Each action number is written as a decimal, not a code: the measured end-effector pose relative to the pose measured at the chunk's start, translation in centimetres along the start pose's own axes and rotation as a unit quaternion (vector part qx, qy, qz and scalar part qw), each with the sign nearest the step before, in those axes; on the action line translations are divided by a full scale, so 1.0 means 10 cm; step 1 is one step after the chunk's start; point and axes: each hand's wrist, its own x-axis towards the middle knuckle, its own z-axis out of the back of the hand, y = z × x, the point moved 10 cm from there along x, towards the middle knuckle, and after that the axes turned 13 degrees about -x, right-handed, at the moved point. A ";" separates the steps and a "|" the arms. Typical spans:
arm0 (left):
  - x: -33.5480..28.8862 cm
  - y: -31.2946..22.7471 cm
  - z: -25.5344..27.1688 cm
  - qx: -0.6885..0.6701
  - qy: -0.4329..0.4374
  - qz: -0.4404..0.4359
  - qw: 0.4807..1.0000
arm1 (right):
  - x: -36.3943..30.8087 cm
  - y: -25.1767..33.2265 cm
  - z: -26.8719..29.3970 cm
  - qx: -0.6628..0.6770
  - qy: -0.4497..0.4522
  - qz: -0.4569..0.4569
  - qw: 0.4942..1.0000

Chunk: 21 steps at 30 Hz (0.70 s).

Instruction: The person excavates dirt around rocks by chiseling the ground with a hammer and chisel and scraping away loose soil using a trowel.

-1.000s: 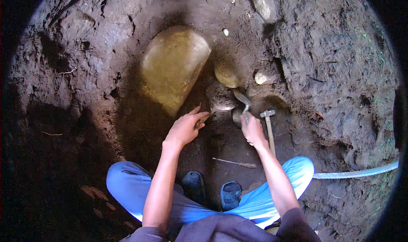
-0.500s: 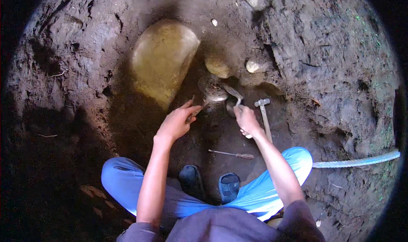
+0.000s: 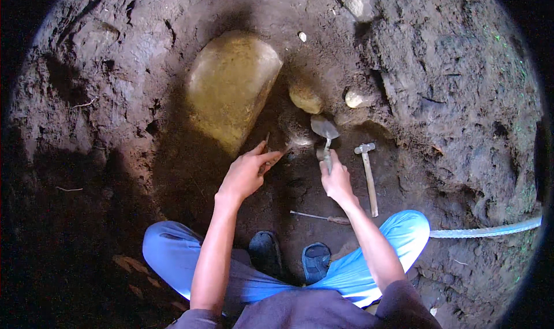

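My right hand (image 3: 337, 180) is closed round the handle of a small trowel (image 3: 325, 127). The trowel's grey blade points away from me, close to a rounded stone (image 3: 306, 98) in the soil. Left of it, my left hand (image 3: 243, 173) is closed, its fingers bent together. A thin dark tip sticks out beyond those fingers, too small to name. Just ahead of both hands lies a hollow with a pale, partly buried lump (image 3: 301, 141). A hammer (image 3: 368, 179) with a wooden handle rests right of my right hand. Nearer me lies a screwdriver (image 3: 320, 216), its handle end partly behind my right forearm.
A large yellowish stone (image 3: 231, 86) is set in the earth beyond my left hand. A smaller pale stone (image 3: 359, 98) sits further right. Rough earth walls (image 3: 450, 98) curve around. A ribbed pale hose or strip (image 3: 490, 232) runs off right from beside my knee.
The trowel blade has turned and now shows its broad face, tip pointing away. My left hand stays near the hollow. The whole view has shifted slightly.
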 end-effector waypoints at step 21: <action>-0.06 0.16 -0.04 -0.019 -0.036 -0.029 0.999 | -0.05 -0.27 -0.41 0.467 0.289 -0.220 0.806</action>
